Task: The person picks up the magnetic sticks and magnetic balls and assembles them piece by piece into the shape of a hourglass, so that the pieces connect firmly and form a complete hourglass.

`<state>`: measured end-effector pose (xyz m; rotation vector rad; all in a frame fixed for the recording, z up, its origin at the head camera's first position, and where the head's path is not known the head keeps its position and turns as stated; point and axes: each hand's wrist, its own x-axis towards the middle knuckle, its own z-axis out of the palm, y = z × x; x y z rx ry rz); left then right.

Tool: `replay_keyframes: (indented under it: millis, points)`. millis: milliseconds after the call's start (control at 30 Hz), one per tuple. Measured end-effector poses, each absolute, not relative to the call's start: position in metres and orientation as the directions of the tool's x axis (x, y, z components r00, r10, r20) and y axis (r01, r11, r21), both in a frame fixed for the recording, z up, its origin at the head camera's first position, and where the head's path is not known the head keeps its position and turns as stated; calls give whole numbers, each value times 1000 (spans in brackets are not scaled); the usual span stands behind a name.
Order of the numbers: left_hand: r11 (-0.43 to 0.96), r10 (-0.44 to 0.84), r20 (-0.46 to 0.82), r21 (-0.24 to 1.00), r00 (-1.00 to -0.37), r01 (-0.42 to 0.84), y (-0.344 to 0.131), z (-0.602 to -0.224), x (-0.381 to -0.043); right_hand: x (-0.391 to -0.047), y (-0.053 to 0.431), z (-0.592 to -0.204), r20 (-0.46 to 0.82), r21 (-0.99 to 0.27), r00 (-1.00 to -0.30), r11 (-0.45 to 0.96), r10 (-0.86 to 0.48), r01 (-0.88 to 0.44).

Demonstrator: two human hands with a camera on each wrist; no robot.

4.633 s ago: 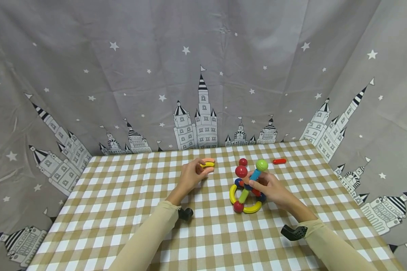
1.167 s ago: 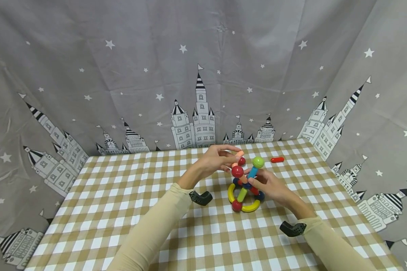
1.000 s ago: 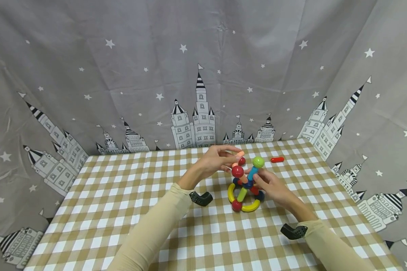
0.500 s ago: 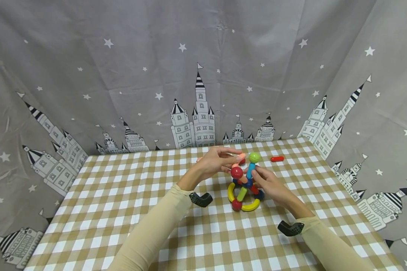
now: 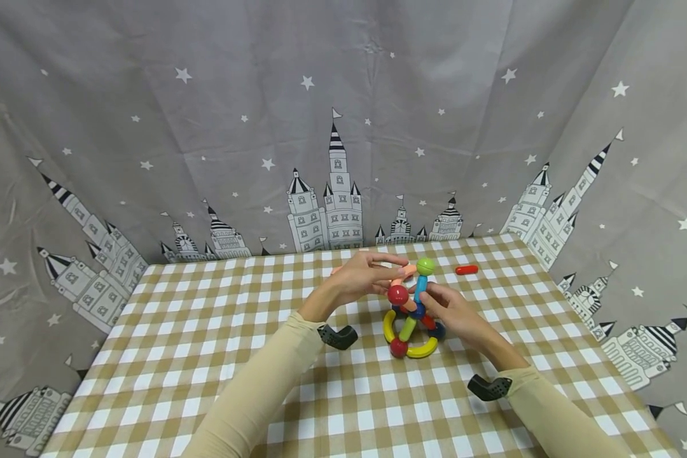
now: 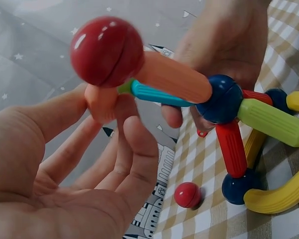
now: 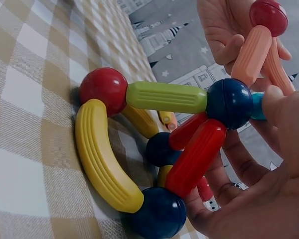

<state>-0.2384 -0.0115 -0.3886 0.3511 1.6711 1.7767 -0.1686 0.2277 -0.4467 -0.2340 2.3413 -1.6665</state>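
Note:
A magnetic ball-and-stick structure stands on the checked cloth. Its base is a ring of curved yellow sticks with red and dark blue balls. Straight green and red sticks rise from it to a central dark blue ball. Above that, a straight peach stick bears a red ball, and a blue stick bears a green ball. My left hand pinches a curved peach stick between the red and green balls. With thumb and fingers, my right hand grips the blue stick.
A loose red stick lies toward the back right of the table. Behind the structure rests a loose red ball. Spare curved pieces, including a peach stick, lie partly hidden behind my left hand. A grey castle-print curtain hangs at the back.
My left hand has taken a curved peach stick from the pile and carried it right to the structure's top. My right hand has swung the blue stick and green ball leftward to that stick.

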Motion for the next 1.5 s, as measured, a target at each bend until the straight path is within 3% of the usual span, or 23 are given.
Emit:
replay_keyframes:
  millis: [333, 1167, 1500]
  points:
    - [-37, 666, -252, 929, -702, -369, -16, -393, -240, -162, 231, -451, -44, -935, -958, 349, -284, -60]
    - [-252, 536, -220, 880, -815, -403, -23, -421, -209, -156, 238, -458, -32, -924, -961, 375, -273, -75]
    - [-298, 459, -269, 851, -847, -432, -19, -421, -196, -168, 262, -455, 78, -877, -959, 439, -273, -196]
